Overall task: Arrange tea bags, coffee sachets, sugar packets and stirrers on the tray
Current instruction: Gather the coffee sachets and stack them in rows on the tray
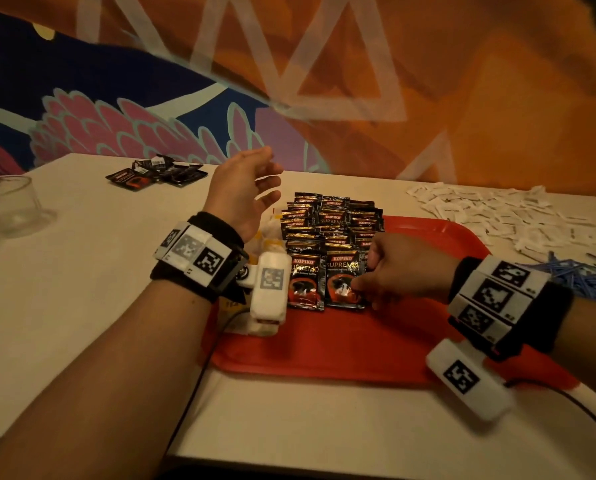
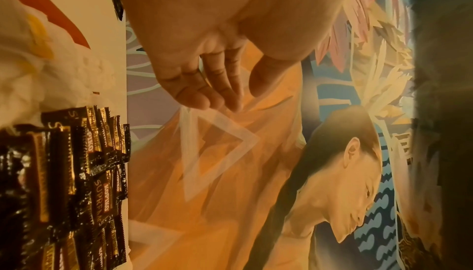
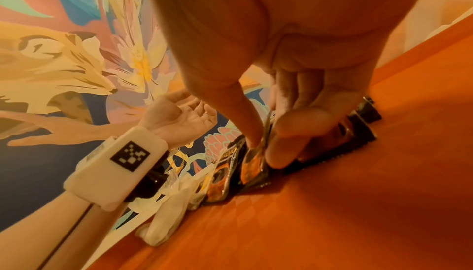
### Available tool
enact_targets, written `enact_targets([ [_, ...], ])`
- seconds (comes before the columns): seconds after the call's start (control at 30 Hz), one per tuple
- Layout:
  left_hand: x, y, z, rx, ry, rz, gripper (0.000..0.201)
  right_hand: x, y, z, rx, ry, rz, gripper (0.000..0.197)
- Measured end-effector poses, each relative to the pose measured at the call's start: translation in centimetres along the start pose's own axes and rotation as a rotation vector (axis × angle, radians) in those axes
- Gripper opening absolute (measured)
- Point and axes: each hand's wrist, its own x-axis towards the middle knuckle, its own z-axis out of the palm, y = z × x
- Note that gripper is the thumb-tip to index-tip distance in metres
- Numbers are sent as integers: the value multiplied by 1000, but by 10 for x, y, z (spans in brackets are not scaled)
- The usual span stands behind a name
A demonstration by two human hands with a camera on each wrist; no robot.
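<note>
Pinching the front right coffee sachet (image 1: 345, 279) between thumb and fingers, the right hand (image 1: 398, 268) has its grip closed on that packet, which lies on the red tray (image 1: 324, 344) at the near end of two overlapping rows of sachets (image 1: 331, 223). The left hand (image 1: 244, 188) hovers above the bench (image 1: 81, 271) with fingers loose and spread, holding nothing. White sugar packets (image 1: 497, 213) and blue stirrers (image 1: 580, 275) lie off the tray to the right
</note>
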Motion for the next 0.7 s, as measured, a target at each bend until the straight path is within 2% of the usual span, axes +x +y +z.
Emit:
enact_targets([
  [0.4, 4, 0, -2, -20, -6, -7, 8, -6, -6, -8, -140, 56, -84, 24],
  [0.57, 3, 6, -4, 31, -88, -24, 17, -10, -33, -7, -212, 119, -251, 17],
  [0.7, 7, 21, -15, 206, -161, -31, 22, -11, -61, 0, -152, 225, -462, 14],
])
